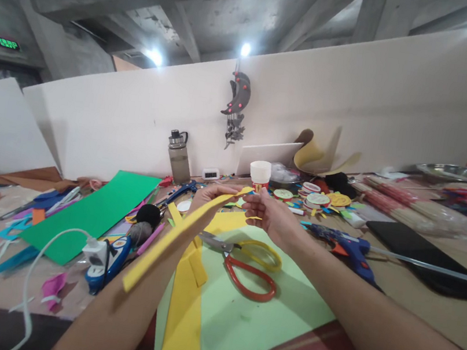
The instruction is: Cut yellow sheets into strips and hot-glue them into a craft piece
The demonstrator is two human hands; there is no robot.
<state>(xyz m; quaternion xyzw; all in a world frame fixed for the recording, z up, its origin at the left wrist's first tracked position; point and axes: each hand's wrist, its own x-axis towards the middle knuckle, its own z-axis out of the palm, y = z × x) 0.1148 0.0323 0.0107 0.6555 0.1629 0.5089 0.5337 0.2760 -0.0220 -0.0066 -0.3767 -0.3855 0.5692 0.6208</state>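
A long yellow foam-like strip (181,228) slants across my left forearm, its far end raised in front of the white cup. My left hand (207,199) is closed on that strip near its far end. Close by, my right hand (269,215) has loosely bent fingers with gaps between them; its fingertips are beside the strip's end, and I cannot tell whether they touch it. Below the hands, scissors (250,283) with one red and one yellow handle lie on a pale green sheet (248,335). Yellow pieces (184,331) lie along the sheet's left side.
A blue glue gun (356,249) and a black slab (427,259) lie right. Left are a green sheet (91,215) and a blue power strip (108,264) with a white cable. A bottle (180,158) and a white cup (260,172) stand toward the back panel.
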